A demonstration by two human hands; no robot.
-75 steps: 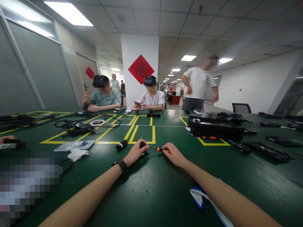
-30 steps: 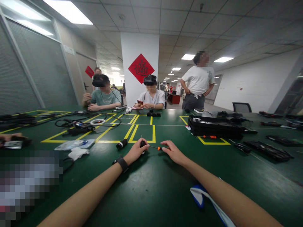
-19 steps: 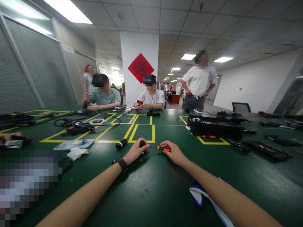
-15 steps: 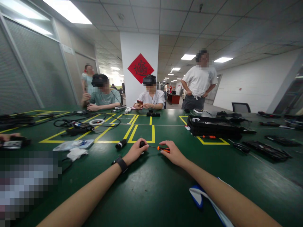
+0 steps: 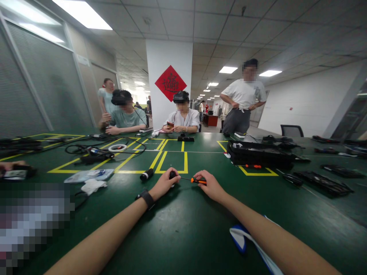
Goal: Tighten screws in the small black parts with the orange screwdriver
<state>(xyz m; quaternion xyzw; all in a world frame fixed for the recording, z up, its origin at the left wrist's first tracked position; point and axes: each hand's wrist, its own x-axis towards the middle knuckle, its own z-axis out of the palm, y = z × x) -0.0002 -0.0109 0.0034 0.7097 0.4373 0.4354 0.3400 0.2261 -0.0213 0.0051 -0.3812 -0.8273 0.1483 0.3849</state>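
My left hand (image 5: 165, 184) is closed around a small black cylindrical part (image 5: 172, 175) resting on the green table (image 5: 183, 229). My right hand (image 5: 209, 185) pinches a small screwdriver with an orange handle (image 5: 197, 180), its thin shaft pointing left at the black part. A black band sits on my left wrist (image 5: 147, 199). Another black cylinder (image 5: 146, 175) lies loose just left of my left hand.
A black tool case (image 5: 259, 153) with an orange screwdriver (image 5: 253, 166) in front stands at the right. Cables, a white tape ring (image 5: 118, 148), a plastic bag (image 5: 89, 175) and a crumpled tissue (image 5: 92, 186) lie left. Two seated people and a standing person are across the table.
My hands have stayed almost still, the right hand shifting slightly on the screwdriver. The standing person in the white shirt has moved and turned; another person walked in at the back left.
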